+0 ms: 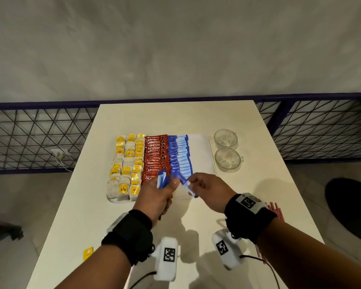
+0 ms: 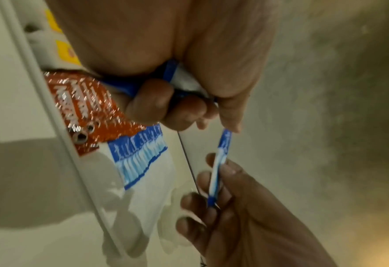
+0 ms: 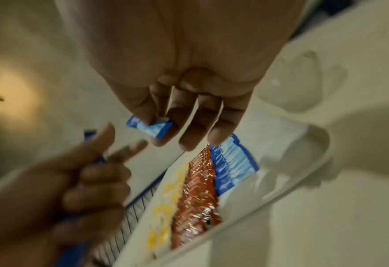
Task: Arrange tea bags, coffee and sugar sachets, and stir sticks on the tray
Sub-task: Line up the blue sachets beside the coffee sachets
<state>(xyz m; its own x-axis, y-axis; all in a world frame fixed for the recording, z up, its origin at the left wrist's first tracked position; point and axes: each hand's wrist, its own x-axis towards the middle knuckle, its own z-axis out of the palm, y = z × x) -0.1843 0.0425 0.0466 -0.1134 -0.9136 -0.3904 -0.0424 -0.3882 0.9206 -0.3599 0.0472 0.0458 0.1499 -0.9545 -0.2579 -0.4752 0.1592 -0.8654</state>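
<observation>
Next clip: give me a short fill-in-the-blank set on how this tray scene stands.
1. The right hand pinches a single ____ sachet.
2. On the tray, the red coffee sachets lie between the blue sachets and the ____.
3. Right of the tray stand ____ glass cups.
4. The left hand grips a ____ of blue sachets.

Missing words: blue; tea bags; two; bunch

Both forearms are bare, each with a black wristband (image 1: 131, 234) carrying a white camera box (image 1: 167, 261) with a black square code marker and a thin black cable (image 1: 256, 257).
</observation>
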